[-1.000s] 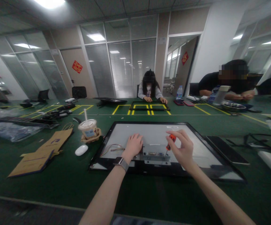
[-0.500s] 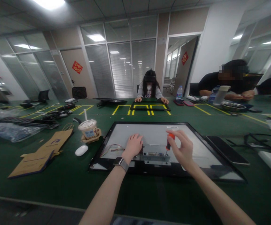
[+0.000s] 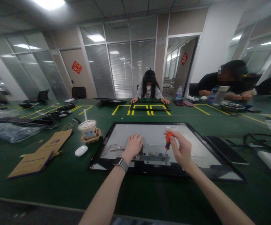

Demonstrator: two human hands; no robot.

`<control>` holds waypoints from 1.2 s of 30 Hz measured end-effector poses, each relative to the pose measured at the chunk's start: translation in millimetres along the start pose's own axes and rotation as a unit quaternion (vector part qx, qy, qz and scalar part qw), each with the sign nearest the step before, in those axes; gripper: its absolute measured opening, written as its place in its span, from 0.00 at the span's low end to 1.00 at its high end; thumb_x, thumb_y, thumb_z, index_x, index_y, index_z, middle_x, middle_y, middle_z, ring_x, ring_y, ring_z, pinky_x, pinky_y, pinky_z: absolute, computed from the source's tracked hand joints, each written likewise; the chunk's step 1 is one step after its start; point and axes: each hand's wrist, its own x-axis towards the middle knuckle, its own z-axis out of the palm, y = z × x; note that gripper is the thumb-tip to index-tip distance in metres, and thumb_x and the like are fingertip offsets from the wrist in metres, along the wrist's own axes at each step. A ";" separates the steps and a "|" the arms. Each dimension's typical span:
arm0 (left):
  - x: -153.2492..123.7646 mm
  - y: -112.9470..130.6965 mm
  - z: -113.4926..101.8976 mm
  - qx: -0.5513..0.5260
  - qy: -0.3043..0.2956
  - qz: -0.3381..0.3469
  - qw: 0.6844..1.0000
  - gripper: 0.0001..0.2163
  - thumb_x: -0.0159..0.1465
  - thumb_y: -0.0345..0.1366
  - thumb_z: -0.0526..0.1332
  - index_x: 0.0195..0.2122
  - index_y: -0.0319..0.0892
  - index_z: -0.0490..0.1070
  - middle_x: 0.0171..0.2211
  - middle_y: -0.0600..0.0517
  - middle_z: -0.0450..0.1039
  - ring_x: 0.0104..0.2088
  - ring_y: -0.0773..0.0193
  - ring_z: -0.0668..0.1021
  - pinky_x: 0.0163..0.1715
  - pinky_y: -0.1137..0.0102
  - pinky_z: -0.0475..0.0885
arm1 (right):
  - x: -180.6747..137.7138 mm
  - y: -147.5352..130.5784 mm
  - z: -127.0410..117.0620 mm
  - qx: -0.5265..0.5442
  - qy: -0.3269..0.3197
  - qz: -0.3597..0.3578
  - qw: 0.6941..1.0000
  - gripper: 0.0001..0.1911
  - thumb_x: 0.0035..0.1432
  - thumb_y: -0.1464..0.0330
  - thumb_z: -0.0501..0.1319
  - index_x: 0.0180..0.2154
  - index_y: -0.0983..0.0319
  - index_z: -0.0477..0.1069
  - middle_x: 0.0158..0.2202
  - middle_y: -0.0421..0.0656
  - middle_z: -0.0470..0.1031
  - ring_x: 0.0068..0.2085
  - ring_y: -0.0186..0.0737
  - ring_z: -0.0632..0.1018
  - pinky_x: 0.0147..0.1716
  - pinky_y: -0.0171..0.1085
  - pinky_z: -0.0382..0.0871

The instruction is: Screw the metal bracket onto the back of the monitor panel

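A display panel (image 3: 116, 132) with a black frame lies flat in front of me, its pale back facing up. Near its front edge sits a metal bracket (image 3: 157, 158) with connector ports along its side. My right hand (image 3: 181, 148) grips the handle of an orange and black screwdriver (image 3: 168, 142), whose tip points down at the bracket's right part. Whether the tip sits in a screw is too small to tell. My left hand (image 3: 133, 146) rests open on the panel, fingers stretched out, beside the bracket's left end. Thin wires (image 3: 110, 149) lie left of that hand.
Left of the panel are a drink cup (image 3: 88, 128) in a cardboard holder, a white mouse (image 3: 81, 151) and a brown paper bag (image 3: 41, 153). A black phone-like slab (image 3: 226, 150) and cables (image 3: 254, 139) lie right. Across the table, a person (image 3: 149, 86) holds a black frame.
The screwdriver and my right hand have shifted very slightly left. My left hand stays in place on the panel. Across the table, the person's hands have moved a little apart.
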 end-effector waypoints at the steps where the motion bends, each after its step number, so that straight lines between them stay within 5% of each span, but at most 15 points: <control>1: 0.0 0.0 0.0 0.000 0.000 0.000 1.000 0.19 0.73 0.36 0.48 0.62 0.42 0.66 0.65 0.43 0.65 0.64 0.53 0.67 0.64 0.57 0.61 | 0.7 -0.2 0.4 -0.006 0.005 -0.005 1.000 0.11 0.66 0.71 0.57 0.47 0.58 0.75 0.36 0.44 0.80 0.37 0.43 0.81 0.37 0.41 0.75; 15: 0.2 0.3 -0.3 0.000 0.000 0.000 1.000 0.19 0.73 0.36 0.49 0.62 0.41 0.66 0.65 0.43 0.65 0.64 0.52 0.67 0.64 0.57 0.61 | 0.5 -1.2 1.2 -0.018 0.029 -0.005 0.999 0.05 0.59 0.68 0.68 0.39 0.57 0.76 0.30 0.40 0.74 0.31 0.40 0.76 0.33 0.41 0.71; 29: -1.1 -0.4 -1.1 -0.003 0.001 0.004 1.000 0.19 0.73 0.36 0.48 0.62 0.41 0.66 0.65 0.43 0.65 0.64 0.53 0.67 0.64 0.57 0.61 | -6.5 3.0 6.5 0.007 0.009 0.029 1.000 0.12 0.70 0.69 0.50 0.50 0.58 0.70 0.33 0.42 0.76 0.29 0.37 0.77 0.28 0.36 0.73; 36: 1.3 -0.4 1.4 -0.001 -0.001 -0.002 1.000 0.19 0.73 0.36 0.48 0.62 0.42 0.66 0.65 0.43 0.65 0.64 0.53 0.67 0.64 0.56 0.62 | -2.5 0.8 3.3 -0.033 0.011 -0.019 0.999 0.06 0.64 0.68 0.60 0.42 0.57 0.73 0.31 0.42 0.76 0.30 0.40 0.77 0.32 0.40 0.74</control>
